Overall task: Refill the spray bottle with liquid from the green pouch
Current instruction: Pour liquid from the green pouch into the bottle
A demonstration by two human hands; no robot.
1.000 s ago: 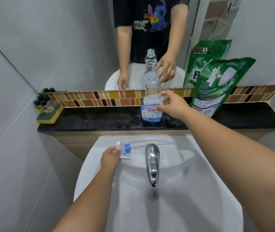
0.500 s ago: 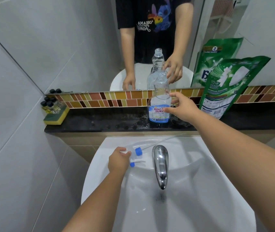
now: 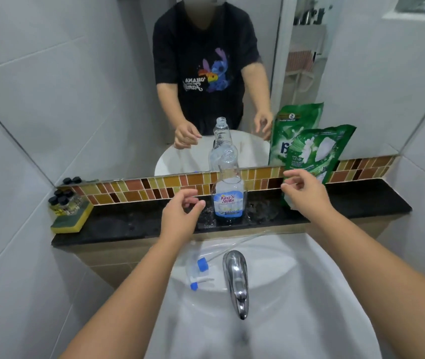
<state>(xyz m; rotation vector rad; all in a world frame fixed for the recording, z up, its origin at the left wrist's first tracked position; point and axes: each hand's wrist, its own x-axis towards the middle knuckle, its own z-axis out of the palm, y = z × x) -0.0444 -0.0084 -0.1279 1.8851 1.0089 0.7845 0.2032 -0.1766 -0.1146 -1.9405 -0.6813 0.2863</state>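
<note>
A clear spray bottle [image 3: 228, 193] with a blue label stands upright and uncapped on the black ledge [image 3: 133, 225]. Its spray head [image 3: 198, 273], white with blue parts and a long tube, lies on the white sink rim left of the tap. The green pouch [image 3: 315, 156] leans against the mirror at the right of the ledge. My left hand [image 3: 180, 213] hovers just left of the bottle, fingers apart, holding nothing. My right hand [image 3: 303, 191] is open in front of the pouch's lower left edge, right of the bottle.
A chrome tap [image 3: 236, 278] juts over the white basin [image 3: 284, 320]. A yellow-green sponge [image 3: 73, 218] with several small black-capped bottles [image 3: 62, 200] sits at the ledge's left end. The mirror [image 3: 102, 86] above shows a person's reflection.
My left hand let go of the spray head and rose to the ledge beside the bottle. My right hand left the bottle and moved right toward the pouch.
</note>
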